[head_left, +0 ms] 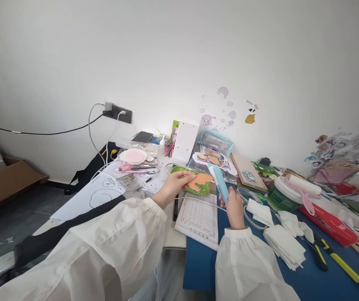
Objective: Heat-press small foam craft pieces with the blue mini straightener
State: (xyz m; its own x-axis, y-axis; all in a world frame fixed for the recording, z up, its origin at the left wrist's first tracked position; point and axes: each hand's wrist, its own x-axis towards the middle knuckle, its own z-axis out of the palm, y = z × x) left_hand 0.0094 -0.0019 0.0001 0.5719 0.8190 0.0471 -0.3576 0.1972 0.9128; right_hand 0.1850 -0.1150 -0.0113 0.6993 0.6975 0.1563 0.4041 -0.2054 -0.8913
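The left hand (179, 182) pinches an orange cutout (204, 179) between its fingertips at frame centre. The right hand (235, 209), right of centre, has its fingers wrapped around a blue tool (218, 179); a form (199, 217) lies below.

White tissues (285, 246) lie on the blue tabletop (200, 267).

Cutout (203, 179) left of tool (220, 182), tub (280, 200) farther right
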